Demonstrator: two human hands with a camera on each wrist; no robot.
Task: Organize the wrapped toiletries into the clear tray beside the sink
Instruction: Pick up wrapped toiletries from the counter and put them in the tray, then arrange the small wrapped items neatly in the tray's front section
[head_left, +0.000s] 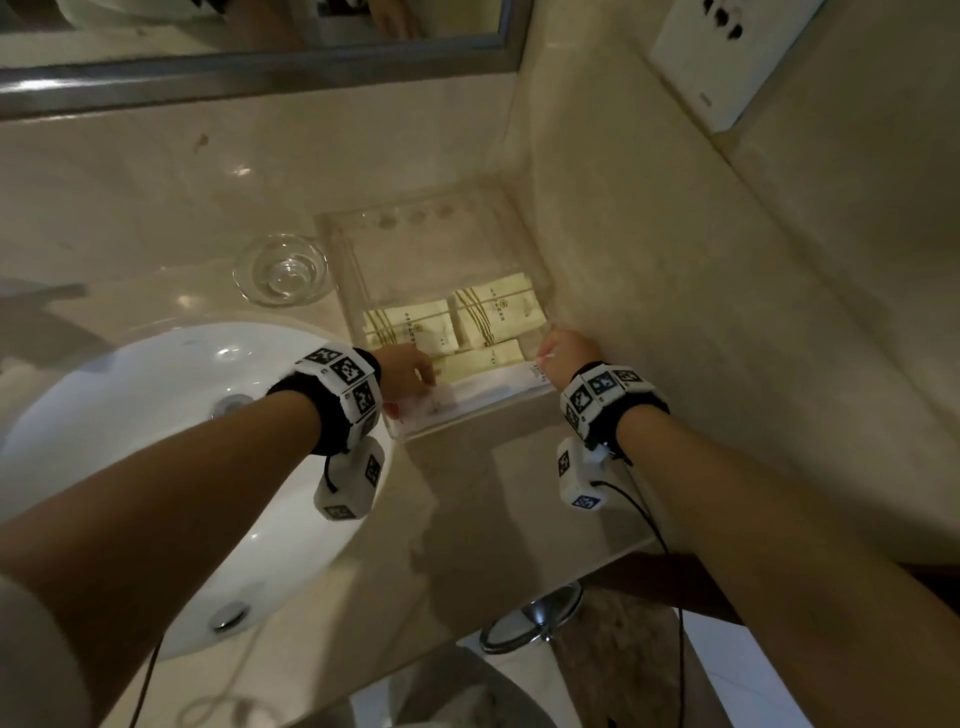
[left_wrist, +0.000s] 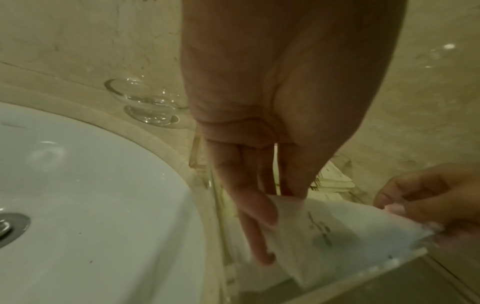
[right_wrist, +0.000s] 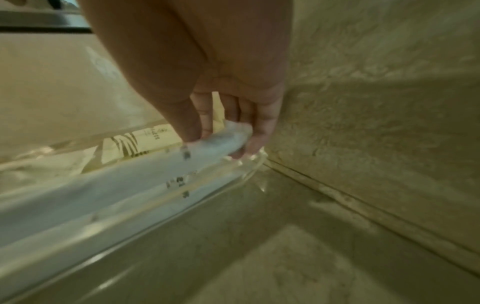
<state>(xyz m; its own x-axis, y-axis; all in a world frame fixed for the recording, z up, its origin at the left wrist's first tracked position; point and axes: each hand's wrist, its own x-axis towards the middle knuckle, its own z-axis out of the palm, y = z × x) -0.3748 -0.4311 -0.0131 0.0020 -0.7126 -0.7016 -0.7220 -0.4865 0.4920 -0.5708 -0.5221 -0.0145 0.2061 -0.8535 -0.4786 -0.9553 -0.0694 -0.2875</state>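
Note:
A clear tray (head_left: 358, 291) sits in the counter's corner against the right wall. Three cream wrapped packets (head_left: 498, 312) lie in its near half; one shows in the right wrist view (right_wrist: 145, 144). A long white wrapped packet (head_left: 493, 384) lies along the tray's near wall, slightly tilted. My left hand (head_left: 415, 374) pinches its left end (left_wrist: 337, 226). My right hand (head_left: 563, 353) pinches its right end (right_wrist: 130, 185) at the tray's right corner, close to the wall. In the left wrist view the right hand (left_wrist: 428, 201) shows at the packet's far end.
A white sink (head_left: 156, 415) lies left of the tray, and a small glass dish (head_left: 280, 270) stands behind it. The marble wall (head_left: 727, 312) runs close along the tray's right side and carries a socket plate (head_left: 727, 52). A mirror frame (head_left: 260, 78) runs above.

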